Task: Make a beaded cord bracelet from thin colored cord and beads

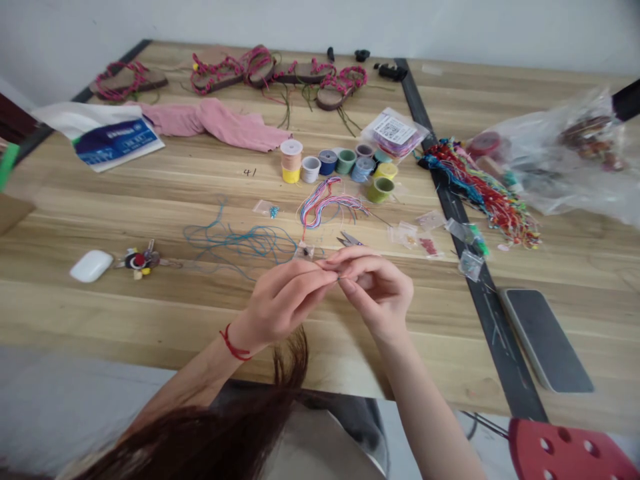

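Above the front part of the table, my left hand (285, 297) and my right hand (380, 287) meet fingertip to fingertip. Both are closed in a pinch on a thin cord (341, 278), of which only a tiny stretch shows between the fingers. Just beyond the fingers lie small scissors (352, 239), partly covered by my right hand, and a small clear bag (304, 251) with something dark in it. Loose blue cords (240, 241) spread out to the left. Farther back rests a bundle of pink, white and blue cords (320, 203).
Thread spools (345, 161) stand mid-table, near a labelled packet (395, 133). Strappy sandals (220, 77) line the back. Rightward are small bead bags (429, 245), colourful braided strings (480, 187) and a phone (545, 340). A white case (91, 266) and keychain (141, 260) lie left.
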### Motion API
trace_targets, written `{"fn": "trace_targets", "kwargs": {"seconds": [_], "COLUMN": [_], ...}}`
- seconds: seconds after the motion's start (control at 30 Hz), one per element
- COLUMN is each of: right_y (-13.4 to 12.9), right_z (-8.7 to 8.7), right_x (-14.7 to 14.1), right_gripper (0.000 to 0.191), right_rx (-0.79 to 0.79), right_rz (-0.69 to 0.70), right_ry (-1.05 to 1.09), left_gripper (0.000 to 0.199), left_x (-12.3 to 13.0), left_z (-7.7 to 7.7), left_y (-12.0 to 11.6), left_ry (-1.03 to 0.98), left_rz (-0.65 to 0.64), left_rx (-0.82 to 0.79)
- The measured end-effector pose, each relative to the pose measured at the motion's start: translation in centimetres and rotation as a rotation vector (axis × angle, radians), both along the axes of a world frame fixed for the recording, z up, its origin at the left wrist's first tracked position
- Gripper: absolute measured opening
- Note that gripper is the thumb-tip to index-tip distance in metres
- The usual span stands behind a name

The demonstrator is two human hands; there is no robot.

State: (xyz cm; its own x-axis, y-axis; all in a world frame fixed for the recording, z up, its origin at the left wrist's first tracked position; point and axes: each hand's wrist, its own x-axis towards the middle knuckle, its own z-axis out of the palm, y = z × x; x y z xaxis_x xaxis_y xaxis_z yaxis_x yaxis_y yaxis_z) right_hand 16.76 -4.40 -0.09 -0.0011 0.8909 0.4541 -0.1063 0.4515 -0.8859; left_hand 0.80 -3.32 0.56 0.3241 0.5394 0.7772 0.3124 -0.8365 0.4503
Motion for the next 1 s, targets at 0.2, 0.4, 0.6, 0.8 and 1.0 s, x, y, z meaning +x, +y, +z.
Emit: {"fn": "trace_targets", "kwargs": {"seconds": [0.2, 0.4, 0.6, 0.8, 1.0], "right_y": [0.2, 0.4, 0.4, 0.4, 0.5], "right_z": [-0.3, -0.4, -0.5, -0.4, -0.8], "right_x": [0.3, 0.6, 0.6, 0.5, 0.5], "right_gripper": [0.003, 0.003, 0.003, 0.004, 0.006], "right_rx": [0.028, 0.063, 0.049, 0.061, 0.064], "right_rz": [0.032, -0.012, -0.016, -0.025, -0.046], "right_ry": [0.001, -0.090, -0.115, -0.149, -0.203], "left_gripper": [0.025, 0.013, 0.009, 0.026, 0.032], "left_x": [0.1, 0.1, 0.1, -0.2, -0.2], "left_z": [0.2, 0.6, 1.2, 1.6, 1.5], "left_y": [0.0, 0.0, 0.1, 0.4, 0.5], "left_ry": [0.001, 0.014, 0.023, -0.010, 0.016], "left_rz": [-0.005, -0.023, -0.144, -0.313, -0.260], "left_rx": [-0.049, -0.200, -0.487, -0.724, -0.730]}}
